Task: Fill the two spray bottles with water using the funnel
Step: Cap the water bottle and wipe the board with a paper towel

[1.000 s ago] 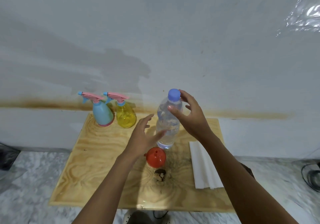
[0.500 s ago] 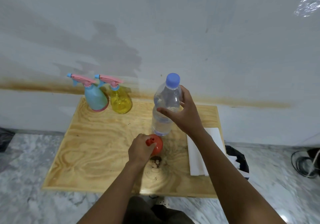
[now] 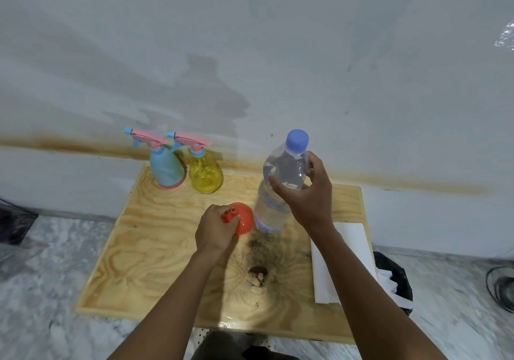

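"At the near edge of the bench (image 3: 139, 276), what do the hands have?"

"Past the dark knot (image 3: 257, 272) in the wood, the left hand (image 3: 214, 231) has its fingers curled round the spout of the orange funnel (image 3: 244, 220). The funnel is upside down, mouth towards the bench. I cannot tell whether it is touching the wood or just off it. Just beside it, the right hand (image 3: 308, 201) is wrapped round the shoulder of the water bottle (image 3: 283, 170), which leans a little to the right."

"So how should this step go?"

"I'd say it is the fetching step. Turn the funnel spout-down on the way over, and keep the bottle close to upright. Nothing can be poured yet: its blue cap (image 3: 297, 138) is on, and both pink spray heads (image 3: 192, 138) are on too. One of those has to come off first."

"And what is in the containers?"

"The water bottle is clear and looks nearly full. Against the wall at the back left, well apart from the hands, the blue spray bottle (image 3: 165, 169) and the yellow spray bottle (image 3: 205, 176) stand side by side, touching or nearly. The yellow one shows no water line that I can make out; the blue one is opaque, so I cannot tell."

"Anything for spills?"

"Folded white paper (image 3: 342, 248) lies at the right edge."
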`<state>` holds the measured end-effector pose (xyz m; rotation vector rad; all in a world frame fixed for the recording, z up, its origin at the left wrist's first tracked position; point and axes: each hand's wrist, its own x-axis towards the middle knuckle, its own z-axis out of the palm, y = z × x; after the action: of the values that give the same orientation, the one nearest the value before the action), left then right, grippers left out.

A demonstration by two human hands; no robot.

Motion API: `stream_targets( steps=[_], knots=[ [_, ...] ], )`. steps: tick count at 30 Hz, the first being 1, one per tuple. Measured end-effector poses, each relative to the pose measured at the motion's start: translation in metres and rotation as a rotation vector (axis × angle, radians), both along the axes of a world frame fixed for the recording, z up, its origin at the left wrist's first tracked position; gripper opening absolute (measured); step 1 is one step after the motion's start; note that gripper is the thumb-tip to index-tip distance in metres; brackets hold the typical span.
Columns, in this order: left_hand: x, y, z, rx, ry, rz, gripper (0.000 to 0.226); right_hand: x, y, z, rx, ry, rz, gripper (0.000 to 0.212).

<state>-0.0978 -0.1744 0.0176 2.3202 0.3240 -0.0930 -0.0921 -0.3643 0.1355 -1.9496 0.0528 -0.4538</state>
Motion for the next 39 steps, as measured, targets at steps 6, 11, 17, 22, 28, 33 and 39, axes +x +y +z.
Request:
stream_targets(
  steps=[6,11,17,22,28,33,39],
  knots=[
    [0.048,-0.004,0.009,0.01,0.0,0.04,0.031,0.025,-0.005,0.002,0.027,0.011,-0.052,0.057],
    [0.08,-0.014,0.007,0.003,0.021,0.044,0.028,0.05,-0.006,0.0,0.048,0.025,-0.082,0.065],
    [0.102,-0.02,-0.009,0.027,0.065,0.027,0.03,0.077,-0.004,-0.006,0.049,0.024,-0.14,0.062],
    [0.107,-0.019,-0.018,0.055,0.092,0.019,0.032,0.09,-0.001,-0.008,0.059,0.013,-0.149,0.062],
    [0.108,-0.02,-0.022,0.075,0.073,0.0,0.029,0.088,-0.008,-0.011,0.055,0.04,-0.106,0.068],
    [0.1,-0.023,-0.025,-0.007,0.047,0.031,0.035,0.082,-0.01,-0.007,0.009,0.115,-0.06,0.087],
    [0.036,-0.037,-0.028,-0.02,0.018,0.0,0.058,0.031,-0.032,-0.012,-0.134,0.121,-0.089,0.09]
  ],
)
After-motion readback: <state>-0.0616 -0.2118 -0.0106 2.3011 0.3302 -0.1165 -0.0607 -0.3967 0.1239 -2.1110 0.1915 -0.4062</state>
